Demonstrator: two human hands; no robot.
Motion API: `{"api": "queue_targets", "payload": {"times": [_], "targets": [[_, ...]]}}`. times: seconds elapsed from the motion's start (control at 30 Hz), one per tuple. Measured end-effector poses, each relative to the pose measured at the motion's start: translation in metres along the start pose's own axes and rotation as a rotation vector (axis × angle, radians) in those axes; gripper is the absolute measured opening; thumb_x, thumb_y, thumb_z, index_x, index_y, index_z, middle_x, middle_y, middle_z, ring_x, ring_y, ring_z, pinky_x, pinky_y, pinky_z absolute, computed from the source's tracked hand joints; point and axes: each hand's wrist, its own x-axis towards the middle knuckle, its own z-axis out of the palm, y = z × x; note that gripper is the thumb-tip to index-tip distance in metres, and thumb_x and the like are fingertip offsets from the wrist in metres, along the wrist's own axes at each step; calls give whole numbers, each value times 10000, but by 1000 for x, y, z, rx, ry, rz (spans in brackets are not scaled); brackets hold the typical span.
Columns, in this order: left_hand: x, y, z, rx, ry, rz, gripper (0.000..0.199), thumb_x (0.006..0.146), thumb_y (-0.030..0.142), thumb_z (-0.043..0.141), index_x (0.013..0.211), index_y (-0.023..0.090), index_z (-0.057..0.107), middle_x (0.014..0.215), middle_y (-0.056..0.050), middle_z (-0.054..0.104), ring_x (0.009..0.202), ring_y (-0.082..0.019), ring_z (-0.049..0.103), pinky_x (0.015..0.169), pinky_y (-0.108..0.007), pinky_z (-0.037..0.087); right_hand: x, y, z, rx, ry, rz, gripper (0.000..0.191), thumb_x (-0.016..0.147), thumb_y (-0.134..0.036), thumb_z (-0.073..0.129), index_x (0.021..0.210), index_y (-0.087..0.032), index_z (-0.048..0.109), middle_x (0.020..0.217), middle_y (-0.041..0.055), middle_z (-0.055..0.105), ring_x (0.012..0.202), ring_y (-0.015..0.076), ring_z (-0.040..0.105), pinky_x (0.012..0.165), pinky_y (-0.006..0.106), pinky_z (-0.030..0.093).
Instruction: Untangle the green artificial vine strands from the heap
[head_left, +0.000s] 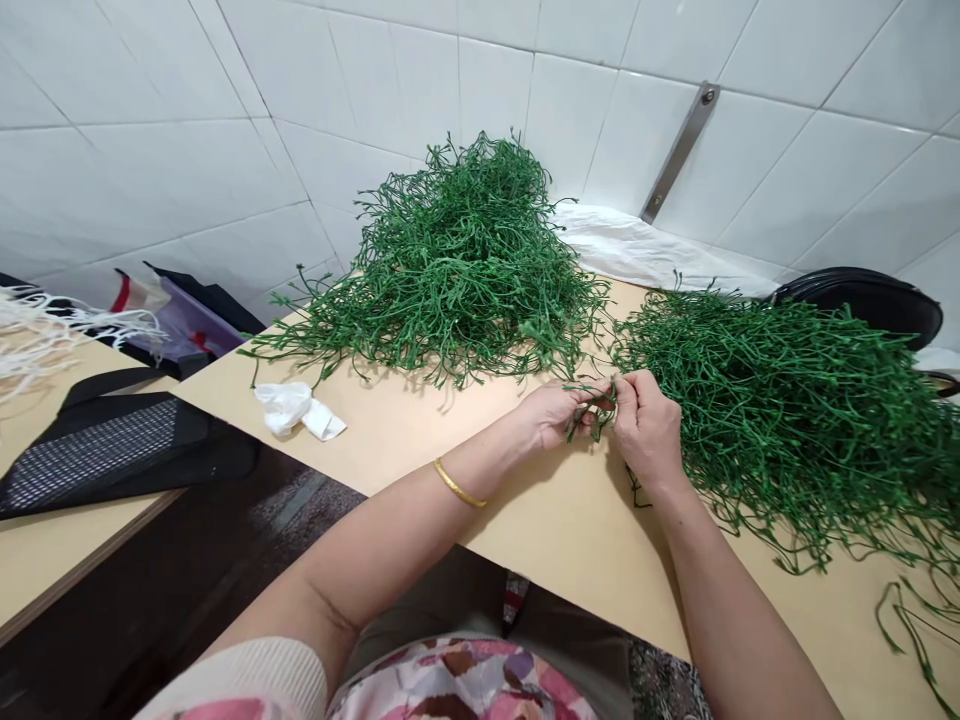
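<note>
Over the front half of the wooden table, both my hands meet around a few thin green artificial plant stems. My left hand, with a gold bangle on its forearm, has its fingers closed on the stems. Close against it, my right hand pinches the same stems; its fingertips are partly hidden. A tall heap of green plastic stems stands behind my hands to the left. Just right of my right hand spreads a second, wide pile of such stems.
A crumpled white tissue lies near the table's left edge. Left of a gap, another table holds white strands and a black mesh item. A white plastic sheet and a black round-edged object sit by the tiled wall.
</note>
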Motion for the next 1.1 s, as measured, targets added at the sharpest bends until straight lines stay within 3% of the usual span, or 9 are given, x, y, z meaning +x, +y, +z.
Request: {"api": "queue_targets", "payload": {"times": [0.13,0.23,0.37,0.5,0.57,0.67,0.73,0.87,1.1], "targets": [[2,-7,1,-11,83,107,167,672,199,663,568,124,556,473,17,494,381,-49,383,372,-190,293,0,-1,1,-94,-72,-47,232,875,-315,347,719,-204,478,585,14,527,521,142,441,548,257,286],[1,-11,5,-72,139,214,149,692,119,612,562,123,539,470,21,479,383,-51,394,378,-188,299,2,1,-1,-41,-163,-36,241,873,-306,343,695,-200,466,586,7,509,511,124,425,530,246,281],[0,-7,8,-161,212,189,178,721,51,523,561,129,521,459,24,463,377,-56,401,382,-186,311,3,-2,-7,132,-283,-85,259,875,-316,367,677,-194,480,571,-12,479,506,102,406,520,231,294],[6,5,1,-229,269,134,232,759,31,444,561,115,530,476,3,484,393,-47,408,393,-169,319,-3,-17,-15,461,-536,-165,269,865,-340,430,653,-190,496,521,-40,387,482,85,356,471,220,280],[7,9,-2,-215,228,143,219,775,57,451,593,103,565,504,-8,504,411,-44,416,405,-168,335,-3,-22,-18,656,-450,-94,257,865,-335,445,660,-189,499,529,-40,406,496,83,394,488,219,313],[4,8,-1,-170,158,202,141,760,88,509,649,100,595,552,1,519,419,-37,414,424,-174,364,1,-17,-20,942,-178,151,183,837,-338,504,733,-189,534,554,-41,447,520,84,456,525,229,362],[0,6,1,-131,156,266,61,706,98,585,647,112,591,552,23,503,420,-35,413,433,-180,371,5,-11,-18,1067,-93,317,178,771,-348,593,729,-182,543,568,-47,442,498,67,431,500,219,347],[-3,0,2,-54,149,380,91,604,140,686,630,124,600,569,31,516,465,-43,439,447,-184,352,7,-9,-11,1099,-69,510,258,656,-374,700,694,-166,552,569,-68,405,437,25,292,441,200,272],[-1,-6,4,38,96,546,93,555,144,715,612,127,643,632,-4,614,634,-96,550,636,-229,422,2,-13,0,988,-123,521,289,607,-385,728,739,-168,591,623,-61,448,486,40,295,442,207,247]]}}
